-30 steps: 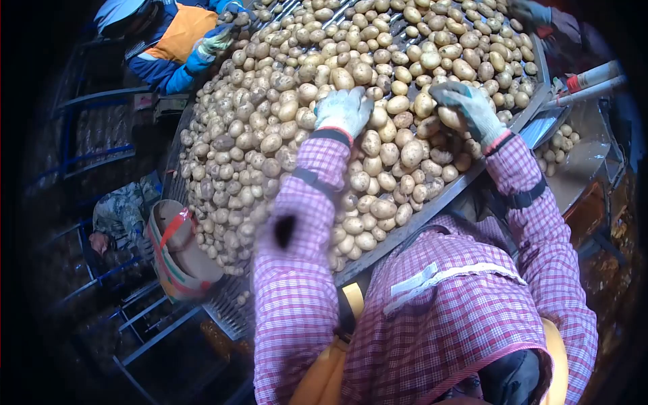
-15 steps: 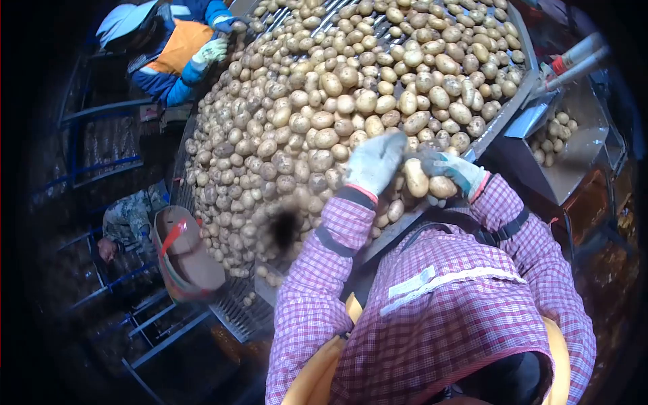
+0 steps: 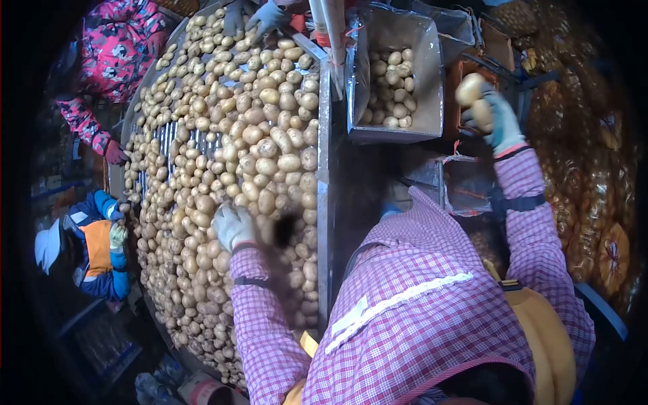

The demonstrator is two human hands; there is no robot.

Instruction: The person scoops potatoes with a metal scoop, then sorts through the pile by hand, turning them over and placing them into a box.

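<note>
My right hand, in a grey-green glove, is raised out to the right and closed around potatoes. At least two show at its fingers. It is above the area beside a cardboard-lined box that has a pile of potatoes inside. On the left, my gloved left hand rests on the broad heap of potatoes covering the sorting table. Its fingers are spread over the potatoes, and their tips are partly lost among them.
A metal rim edges the table beside me. Across it work a person in a pink patterned jacket and one in an orange vest. Another person's gloved hands are at the top. Filled net sacks lie at right.
My view has turned to the right. My right hand has swung away from the table with potatoes in it. My left hand has parted from it and lies on the heap.
</note>
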